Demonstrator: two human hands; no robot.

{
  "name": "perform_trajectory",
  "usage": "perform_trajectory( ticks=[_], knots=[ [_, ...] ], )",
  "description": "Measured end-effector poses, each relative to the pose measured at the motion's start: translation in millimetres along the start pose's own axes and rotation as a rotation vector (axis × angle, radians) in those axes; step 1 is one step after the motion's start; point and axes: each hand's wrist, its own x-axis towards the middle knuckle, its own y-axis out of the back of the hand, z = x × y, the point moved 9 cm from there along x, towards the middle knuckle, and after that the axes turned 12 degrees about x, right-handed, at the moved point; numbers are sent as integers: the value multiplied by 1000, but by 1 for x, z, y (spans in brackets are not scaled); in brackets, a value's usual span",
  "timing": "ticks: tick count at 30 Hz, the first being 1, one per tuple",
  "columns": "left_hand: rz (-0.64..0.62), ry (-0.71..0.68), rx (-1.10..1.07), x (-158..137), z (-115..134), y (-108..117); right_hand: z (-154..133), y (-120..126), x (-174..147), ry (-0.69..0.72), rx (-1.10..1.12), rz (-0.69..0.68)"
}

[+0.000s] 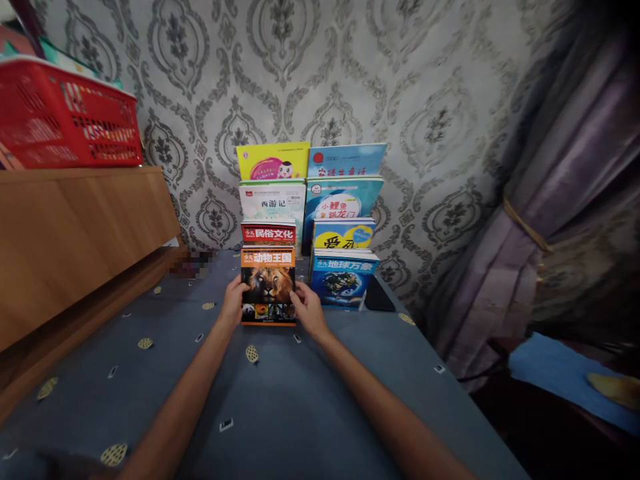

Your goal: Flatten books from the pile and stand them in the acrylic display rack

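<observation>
A children's book with a lion on its cover [269, 283] stands upright in front of the left column of books. My left hand [233, 300] grips its left edge, and my right hand [307, 308] pinches its right edge, thumb on the cover. Right behind it rises a red-topped book [268, 233], then a white book [273, 201] and a yellow book [273, 160]. The right column holds a blue book with a globe [344, 285] in front, a yellow-and-blue book [343, 235], a teal book [345, 200] and a light-blue book [347, 159].
A dark-blue patterned cloth [280, 413] covers the surface. On the left, a red plastic basket [70, 117] sits on a wooden cabinet [85, 247]. A dark flat object [380, 295] lies right of the books. Patterned wallpaper [435, 120] stands behind, with a tied curtain [520, 220] at right.
</observation>
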Motion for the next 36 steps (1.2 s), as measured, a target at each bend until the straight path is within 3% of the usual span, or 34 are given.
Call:
perform_trajectory(
  ticks=[6,13,21,36],
  knots=[
    [13,-57,22,13,10,-2,0,0,16,23,-12,11],
    [45,-256,154,31,39,-7,-10,-3,38,71,-48,42],
    [140,-536,396,27,67,-10,-32,-6,46,180,-81,42],
    [244,-659,893,11,93,-15,-50,3,41,294,-144,98]
  ],
)
